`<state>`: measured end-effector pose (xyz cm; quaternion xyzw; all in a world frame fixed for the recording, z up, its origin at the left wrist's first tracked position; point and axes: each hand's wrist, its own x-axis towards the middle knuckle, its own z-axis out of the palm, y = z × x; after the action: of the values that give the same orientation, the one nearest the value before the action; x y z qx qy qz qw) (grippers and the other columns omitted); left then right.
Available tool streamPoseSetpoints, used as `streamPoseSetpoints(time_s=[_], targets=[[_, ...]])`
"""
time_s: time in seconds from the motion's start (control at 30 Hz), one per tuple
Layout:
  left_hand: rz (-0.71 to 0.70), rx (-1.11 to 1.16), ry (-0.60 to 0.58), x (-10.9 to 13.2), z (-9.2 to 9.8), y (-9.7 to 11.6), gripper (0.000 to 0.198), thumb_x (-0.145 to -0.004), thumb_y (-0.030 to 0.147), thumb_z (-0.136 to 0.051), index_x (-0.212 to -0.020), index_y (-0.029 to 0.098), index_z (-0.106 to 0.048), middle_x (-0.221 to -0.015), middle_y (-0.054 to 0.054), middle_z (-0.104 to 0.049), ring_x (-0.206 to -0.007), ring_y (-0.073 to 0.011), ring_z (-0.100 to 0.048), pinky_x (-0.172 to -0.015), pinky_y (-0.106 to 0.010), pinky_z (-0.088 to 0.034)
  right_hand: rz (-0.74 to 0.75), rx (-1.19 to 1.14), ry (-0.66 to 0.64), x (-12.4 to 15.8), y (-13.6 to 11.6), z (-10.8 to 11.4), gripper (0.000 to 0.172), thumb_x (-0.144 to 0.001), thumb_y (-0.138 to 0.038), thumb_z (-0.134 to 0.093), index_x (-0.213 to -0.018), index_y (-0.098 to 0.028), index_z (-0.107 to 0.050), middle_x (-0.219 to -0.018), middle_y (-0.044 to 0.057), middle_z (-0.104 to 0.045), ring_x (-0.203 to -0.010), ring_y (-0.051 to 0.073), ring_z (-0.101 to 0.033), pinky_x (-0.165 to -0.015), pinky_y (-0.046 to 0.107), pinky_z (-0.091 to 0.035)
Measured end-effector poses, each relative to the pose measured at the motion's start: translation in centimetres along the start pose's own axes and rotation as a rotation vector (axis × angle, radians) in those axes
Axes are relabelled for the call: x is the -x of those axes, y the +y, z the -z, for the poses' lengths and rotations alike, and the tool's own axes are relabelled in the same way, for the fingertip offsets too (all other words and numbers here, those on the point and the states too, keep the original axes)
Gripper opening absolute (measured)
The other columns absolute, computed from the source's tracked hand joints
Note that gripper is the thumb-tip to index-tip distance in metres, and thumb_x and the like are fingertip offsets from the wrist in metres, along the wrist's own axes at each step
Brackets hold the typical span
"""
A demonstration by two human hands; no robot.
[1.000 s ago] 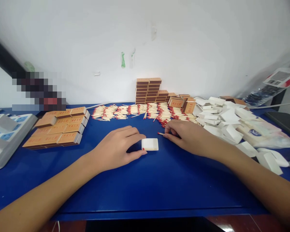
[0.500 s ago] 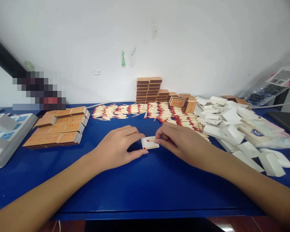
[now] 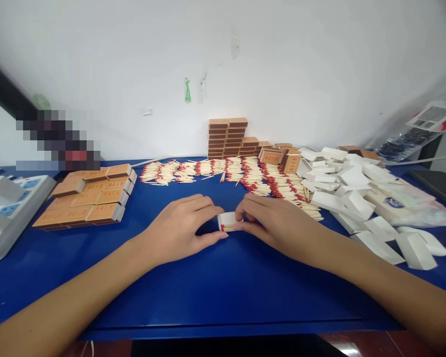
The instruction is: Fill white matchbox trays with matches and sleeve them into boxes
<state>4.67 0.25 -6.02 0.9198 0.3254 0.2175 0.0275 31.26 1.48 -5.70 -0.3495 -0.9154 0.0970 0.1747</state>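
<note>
A small white tray (image 3: 228, 217) is resting on the blue bench (image 3: 215, 292), open side up, between the person's two hands. The left hand (image 3: 186, 223) is holding the tray's left end, its grip parted only by the tray's own width, the forefinger lying at the far edge and the thumb at the near one. The right hand (image 3: 268, 218) is curling over the tray's right end, covering it. Its forefinger and thumb are nearly meeting there, and from where I'm standing I can't tell whether that grip is pinching anything. A few matches (image 3: 229, 228) are lying along the tray's near side, their red heads pointing toward its left end.

Behind the tray, a broad spread of loose matches (image 3: 251, 174) is covering the bench in rough rows, running out to the right past the right hand. Farther behind the tray, a stack of matchboxes (image 3: 227, 139) is standing by the white wall (image 3: 301, 64), with lower piles stepping down beside it. Well to the left of the tray, more boxes (image 3: 85, 197) are lying in rows, and a power strip (image 3: 33, 196) is sitting beyond them. Off to the right of the tray, white trays (image 3: 336, 201) are heaping up loosely, and a tissue pack (image 3: 401, 206) is lying just past that heap.
</note>
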Motion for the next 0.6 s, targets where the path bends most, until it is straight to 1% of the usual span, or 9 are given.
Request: streamPoseSetpoints(time_s=[0.1,0.17,0.23,0.3,0.37,0.47,0.6], targets=[[0.014,0.006,-0.003,0.2,0.1,-0.1,0.033,-0.106,0.043,-0.072,-0.126,0.018,-0.073,-0.107,-0.008,-0.076,-0.099,-0.0231,-0.073,-0.086,-0.035,-0.059,-0.042,0.017,0.074,0.0,1.2,1.1,0.014,-0.108,-0.033,-0.058,-0.099,-0.025,-0.066,-0.091,0.005,-0.073,-0.078,0.021,-0.067,-0.067,0.033,-0.044],[0.021,0.014,-0.008,0.3,0.1,-0.2,0.033,-0.105,0.042,-0.072,-0.127,0.018,-0.073,-0.108,-0.008,-0.076,-0.099,-0.0231,-0.073,-0.086,-0.035,-0.059,-0.092,0.082,0.125,0.1,2.8,1.9,0.017,-0.107,-0.034,-0.057,-0.098,-0.025,-0.068,-0.090,0.006,-0.073,-0.077,0.022,-0.066,-0.066,0.034,-0.043],[0.028,0.019,-0.022,0.3,0.1,-0.2,0.033,-0.104,0.040,-0.073,-0.127,0.017,-0.073,-0.108,-0.008,-0.076,-0.099,-0.0232,-0.073,-0.086,-0.035,-0.059,-0.140,0.165,0.152,0.1,4.7,2.5,0.020,-0.105,-0.033,-0.056,-0.091,-0.024,-0.067,-0.089,0.008,-0.072,-0.076,0.023,-0.065,-0.065,0.035,-0.041],[0.030,0.021,-0.033,0.3,0.1,-0.2,0.032,-0.104,0.038,-0.074,-0.127,0.016,-0.074,-0.108,-0.008,-0.076,-0.098,-0.0233,-0.073,-0.085,-0.035,-0.059,-0.182,0.199,0.106,0.1,6.4,2.7,0.019,-0.103,-0.031,-0.058,-0.089,-0.023,-0.068,-0.088,0.007,-0.072,-0.076,0.024,-0.065,-0.067,0.035,-0.041],[0.027,0.021,-0.036,0.2,0.1,-0.2,0.033,-0.103,0.038,-0.075,-0.127,0.016,-0.074,-0.107,-0.008,-0.076,-0.098,-0.0235,-0.073,-0.085,-0.036,-0.059,-0.209,0.177,0.038,0.0,7.4,2.6,0.018,-0.102,-0.031,-0.060,-0.090,-0.023,-0.071,-0.088,0.007,-0.073,-0.078,0.023,-0.066,-0.068,0.035,-0.043],[0.027,0.014,-0.040,0.2,0.2,-0.1,0.032,-0.103,0.038,-0.075,-0.127,0.016,-0.074,-0.107,-0.008,-0.076,-0.098,-0.0236,-0.073,-0.085,-0.036,-0.059,-0.225,0.134,-0.043,-0.3,7.5,2.2,0.020,-0.102,-0.034,-0.060,-0.092,-0.023,-0.073,-0.089,0.008,-0.073,-0.079,0.023,-0.065,-0.069,0.035,-0.044],[0.035,0.010,-0.042,0.4,0.5,0.0,0.033,-0.103,0.038,-0.075,-0.127,0.016,-0.074,-0.108,-0.008,-0.076,-0.098,-0.0232,-0.073,-0.085,-0.035,-0.059,-0.233,0.135,-0.061,-0.5,6.4,2.0,0.022,-0.104,-0.033,-0.057,-0.091,-0.022,-0.071,-0.088,0.008,-0.072,-0.077,0.023,-0.063,-0.067,0.035,-0.042]])
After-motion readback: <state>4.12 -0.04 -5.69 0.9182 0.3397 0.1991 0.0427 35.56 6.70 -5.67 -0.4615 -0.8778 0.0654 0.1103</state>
